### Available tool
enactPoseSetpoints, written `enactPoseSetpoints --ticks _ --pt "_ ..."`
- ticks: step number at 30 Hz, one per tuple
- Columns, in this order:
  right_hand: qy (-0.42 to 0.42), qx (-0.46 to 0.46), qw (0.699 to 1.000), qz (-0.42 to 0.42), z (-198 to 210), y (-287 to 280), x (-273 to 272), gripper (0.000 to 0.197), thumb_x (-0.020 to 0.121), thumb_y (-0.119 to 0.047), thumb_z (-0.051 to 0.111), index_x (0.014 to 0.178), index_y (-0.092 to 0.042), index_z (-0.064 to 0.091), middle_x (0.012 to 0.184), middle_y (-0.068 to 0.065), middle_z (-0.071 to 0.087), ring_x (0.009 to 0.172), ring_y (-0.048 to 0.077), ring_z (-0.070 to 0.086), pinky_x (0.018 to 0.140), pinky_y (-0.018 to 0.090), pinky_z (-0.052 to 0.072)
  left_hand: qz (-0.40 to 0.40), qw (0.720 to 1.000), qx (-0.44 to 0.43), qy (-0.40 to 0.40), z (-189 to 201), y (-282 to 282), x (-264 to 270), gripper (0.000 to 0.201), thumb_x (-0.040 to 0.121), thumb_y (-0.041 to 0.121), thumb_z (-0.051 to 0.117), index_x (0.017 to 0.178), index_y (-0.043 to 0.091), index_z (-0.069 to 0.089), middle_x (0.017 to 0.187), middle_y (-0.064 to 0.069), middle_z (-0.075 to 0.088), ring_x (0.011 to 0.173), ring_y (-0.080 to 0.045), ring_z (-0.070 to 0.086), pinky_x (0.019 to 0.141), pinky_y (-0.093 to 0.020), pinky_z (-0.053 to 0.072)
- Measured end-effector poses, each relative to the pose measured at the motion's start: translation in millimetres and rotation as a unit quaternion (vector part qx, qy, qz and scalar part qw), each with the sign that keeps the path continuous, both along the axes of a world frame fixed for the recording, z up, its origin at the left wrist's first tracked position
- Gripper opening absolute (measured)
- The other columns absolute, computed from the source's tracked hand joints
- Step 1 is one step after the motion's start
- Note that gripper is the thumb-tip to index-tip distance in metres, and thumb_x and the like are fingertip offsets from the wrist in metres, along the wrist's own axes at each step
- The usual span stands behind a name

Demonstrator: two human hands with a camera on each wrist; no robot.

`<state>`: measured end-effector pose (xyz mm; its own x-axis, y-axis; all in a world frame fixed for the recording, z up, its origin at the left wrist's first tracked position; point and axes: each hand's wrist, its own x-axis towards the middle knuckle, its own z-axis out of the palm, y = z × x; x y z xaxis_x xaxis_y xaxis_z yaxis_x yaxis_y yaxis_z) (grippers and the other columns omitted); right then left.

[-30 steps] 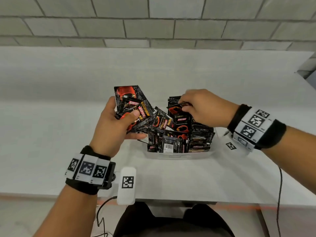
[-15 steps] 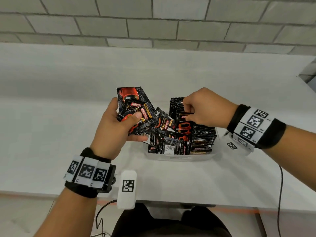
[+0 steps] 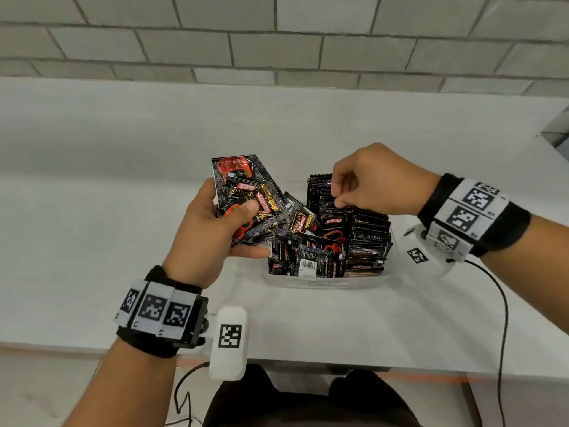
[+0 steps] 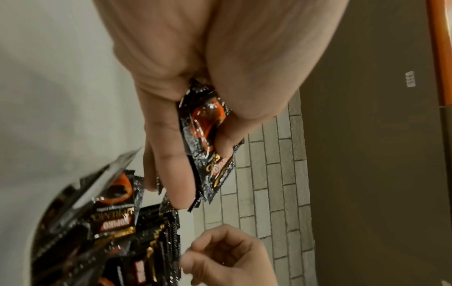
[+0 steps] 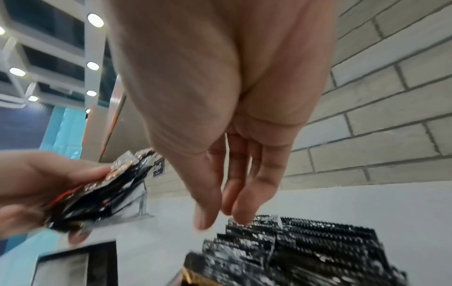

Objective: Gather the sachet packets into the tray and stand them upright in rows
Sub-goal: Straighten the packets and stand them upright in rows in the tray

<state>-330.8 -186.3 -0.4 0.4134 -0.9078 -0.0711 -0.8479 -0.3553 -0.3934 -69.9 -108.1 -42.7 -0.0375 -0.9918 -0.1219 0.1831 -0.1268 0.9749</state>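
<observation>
My left hand point(image 3: 243, 217) grips a fanned bunch of black and red sachets point(image 3: 243, 186) just left of the white tray point(image 3: 326, 283); the left wrist view shows thumb and fingers pinching the sachets point(image 4: 208, 131). Upright sachets point(image 3: 369, 235) fill the tray's right side in a row. Loose sachets point(image 3: 311, 257) lean in a jumble in its left side. My right hand point(image 3: 345, 195) hovers over the far end of the row. In the right wrist view its fingers point(image 5: 244, 203) hang relaxed just above the packet tops point(image 5: 318, 241), holding nothing.
The tray sits on a white table point(image 3: 123, 211) with a grey brick wall point(image 3: 277, 41) behind it. A black cable point(image 3: 502, 318) trails off the table's near edge on the right. Bare tabletop lies left of and beyond the tray.
My right hand pinched a sachet at the row a second ago; it now holds nothing and has lifted slightly. My left hand keeps its bunch in nearly the same place.
</observation>
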Motion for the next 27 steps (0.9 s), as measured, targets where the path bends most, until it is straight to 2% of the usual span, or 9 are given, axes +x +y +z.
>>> enactPoseSetpoints --ticks 3,6,9,13,17,20,21,24,27 --pt "-0.171 0.009 0.984 -0.040 14.1 13.1 4.5 0.015 0.083 -0.035 0.080 0.087 -0.022 0.074 0.076 -0.003 0.074 0.070 0.011 0.070 0.074 0.030 0.059 -0.033 0.998 0.026 0.037 6.1 2.9 -8.1 0.039 0.096 0.011 0.062 0.133 0.022 0.055 0.124 -0.007 0.071 0.096 -0.031 0.075 0.052 -0.041 0.060" --pt "-0.294 0.091 0.951 -0.025 22.9 30.0 15.5 0.039 0.075 -0.033 0.086 0.105 -0.016 0.069 0.084 0.008 0.075 0.069 0.028 0.071 0.069 0.036 0.062 -0.076 0.992 0.044 0.090 9.8 5.0 -17.6 0.045 0.095 0.013 0.060 0.138 0.021 0.052 0.126 -0.008 0.070 0.096 -0.033 0.075 0.047 -0.036 0.059" --pt "-0.326 0.143 0.935 -0.004 18.3 36.9 18.0 0.052 0.065 -0.020 0.091 0.110 -0.014 0.064 0.081 0.013 0.070 0.062 0.027 0.066 0.064 0.038 0.060 -0.095 0.987 0.046 0.123 9.6 4.4 -24.4 0.045 0.095 0.010 0.059 0.137 0.024 0.051 0.125 -0.009 0.070 0.096 -0.041 0.073 0.047 -0.034 0.059" --pt "-0.350 0.193 0.917 -0.013 15.7 36.9 7.5 0.045 0.071 0.001 0.085 0.111 -0.009 0.068 0.091 0.024 0.071 0.069 0.029 0.072 0.071 0.034 0.061 -0.086 0.985 0.053 0.139 7.8 3.7 -26.8 0.043 0.095 0.010 0.059 0.136 0.023 0.052 0.120 -0.006 0.072 0.094 -0.033 0.075 0.049 -0.036 0.059" --pt "-0.318 0.140 0.937 -0.045 13.4 42.2 2.6 0.030 0.080 0.002 0.080 0.104 -0.013 0.074 0.095 0.009 0.075 0.074 0.028 0.077 0.081 0.028 0.060 -0.079 0.988 0.049 0.125 6.3 2.5 -25.3 0.040 0.095 0.009 0.060 0.133 0.019 0.054 0.123 -0.009 0.071 0.100 -0.035 0.074 0.054 -0.039 0.060" --pt "-0.337 0.158 0.927 -0.050 7.9 47.4 8.2 0.025 0.082 0.012 0.071 0.099 -0.007 0.073 0.098 0.019 0.073 0.078 0.028 0.076 0.080 0.029 0.061 -0.087 0.990 0.043 0.104 5.7 2.9 -30.4 0.040 0.096 0.005 0.060 0.133 0.019 0.055 0.122 -0.008 0.071 0.103 -0.036 0.073 0.056 -0.040 0.061" --pt "-0.348 0.164 0.921 -0.054 6.3 48.5 10.2 0.023 0.082 0.011 0.068 0.098 -0.005 0.073 0.097 0.021 0.073 0.080 0.030 0.076 0.080 0.035 0.062 -0.089 0.990 0.043 0.101 5.3 3.2 -32.5 0.040 0.096 0.004 0.061 0.132 0.020 0.055 0.121 -0.008 0.071 0.103 -0.036 0.073 0.057 -0.041 0.061" --pt "-0.362 0.115 0.922 -0.073 6.3 49.6 14.5 0.021 0.078 -0.011 0.074 0.099 -0.010 0.074 0.092 0.016 0.072 0.083 0.032 0.072 0.079 0.047 0.062 -0.084 0.992 0.037 0.091 4.2 3.6 -36.0 0.039 0.095 0.004 0.062 0.130 0.020 0.057 0.120 -0.010 0.071 0.103 -0.034 0.073 0.060 -0.042 0.061" --pt "-0.339 0.052 0.937 -0.066 7.4 54.0 20.3 0.041 0.067 -0.032 0.093 0.100 -0.022 0.070 0.089 0.011 0.069 0.073 0.026 0.065 0.074 0.041 0.059 -0.084 0.992 0.033 0.089 3.6 3.1 -38.8 0.038 0.094 0.004 0.064 0.128 0.020 0.059 0.120 -0.010 0.072 0.103 -0.032 0.074 0.063 -0.041 0.061"
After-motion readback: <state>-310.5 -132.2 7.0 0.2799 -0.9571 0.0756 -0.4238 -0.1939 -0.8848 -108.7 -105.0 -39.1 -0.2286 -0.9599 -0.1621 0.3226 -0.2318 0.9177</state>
